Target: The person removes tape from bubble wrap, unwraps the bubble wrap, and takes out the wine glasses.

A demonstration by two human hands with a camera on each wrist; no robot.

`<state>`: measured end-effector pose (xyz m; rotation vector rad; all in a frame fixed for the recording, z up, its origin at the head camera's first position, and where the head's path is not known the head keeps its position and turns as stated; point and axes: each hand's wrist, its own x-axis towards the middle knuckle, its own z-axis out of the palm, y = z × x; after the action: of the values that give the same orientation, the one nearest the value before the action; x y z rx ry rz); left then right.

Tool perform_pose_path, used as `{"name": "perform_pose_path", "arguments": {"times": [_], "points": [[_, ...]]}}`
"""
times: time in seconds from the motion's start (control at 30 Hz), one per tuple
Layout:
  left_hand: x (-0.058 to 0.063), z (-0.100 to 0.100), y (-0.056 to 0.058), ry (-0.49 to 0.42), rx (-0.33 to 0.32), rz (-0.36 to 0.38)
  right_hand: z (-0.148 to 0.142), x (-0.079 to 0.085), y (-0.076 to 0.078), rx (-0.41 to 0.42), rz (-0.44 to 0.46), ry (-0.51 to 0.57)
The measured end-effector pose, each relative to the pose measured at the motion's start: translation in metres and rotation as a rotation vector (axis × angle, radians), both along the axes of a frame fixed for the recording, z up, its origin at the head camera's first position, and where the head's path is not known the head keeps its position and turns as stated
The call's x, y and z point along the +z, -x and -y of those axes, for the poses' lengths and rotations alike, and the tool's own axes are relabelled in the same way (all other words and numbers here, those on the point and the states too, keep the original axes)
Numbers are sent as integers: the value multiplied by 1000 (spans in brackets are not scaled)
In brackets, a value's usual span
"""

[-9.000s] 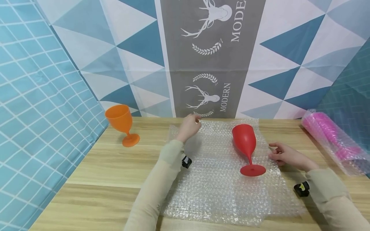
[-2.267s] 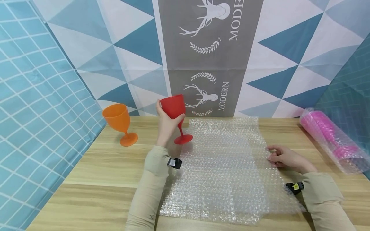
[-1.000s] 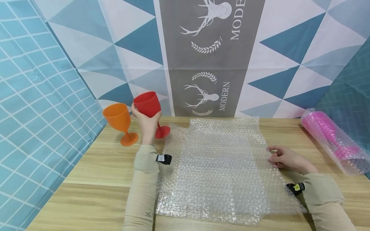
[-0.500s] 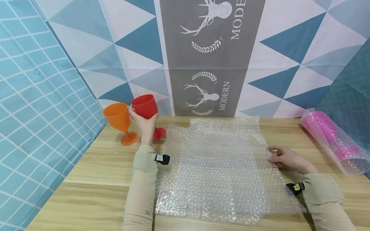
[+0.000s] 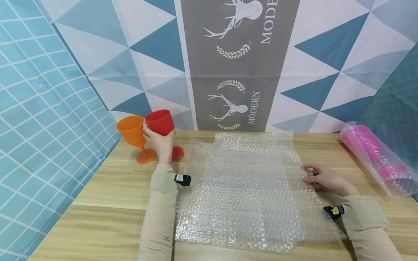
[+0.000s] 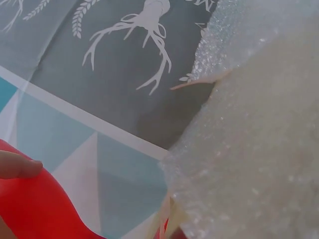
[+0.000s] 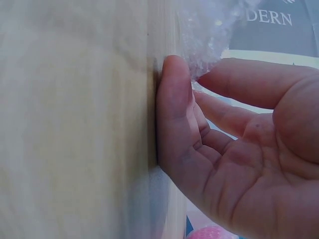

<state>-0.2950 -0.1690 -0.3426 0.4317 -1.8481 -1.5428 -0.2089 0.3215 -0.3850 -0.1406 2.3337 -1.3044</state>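
Note:
My left hand [image 5: 162, 143] grips a red plastic goblet [image 5: 159, 121] round its bowl, at the back left of the table. The goblet stands slightly tilted, and its stem is hidden behind the hand. Close on its left is an orange goblet [image 5: 132, 131], upright; the left fingers overlap its bowl edge in the head view. A sheet of bubble wrap [image 5: 245, 195] lies flat across the middle. At the right edge of that sheet, my right hand [image 5: 326, 179] pinches the film between thumb and fingers, its lower fingers against the wood in the right wrist view.
A pink goblet [image 5: 369, 146] rolled in bubble wrap lies at the far right of the wooden table [image 5: 98, 217]. Patterned cloth walls [image 5: 153, 47] rise directly behind and at both sides.
The red goblet, earlier lying on the bubble wrap, has been lifted leftward by my left hand and lowered beside the orange goblet. My right hand has stayed at the wrap's right edge.

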Motion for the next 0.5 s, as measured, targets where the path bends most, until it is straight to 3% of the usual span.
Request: {"name": "perform_pose_path", "arguments": {"times": [0.5], "points": [[-8,7,5,40,51,2,0,0,0,-12,16,16]]}}
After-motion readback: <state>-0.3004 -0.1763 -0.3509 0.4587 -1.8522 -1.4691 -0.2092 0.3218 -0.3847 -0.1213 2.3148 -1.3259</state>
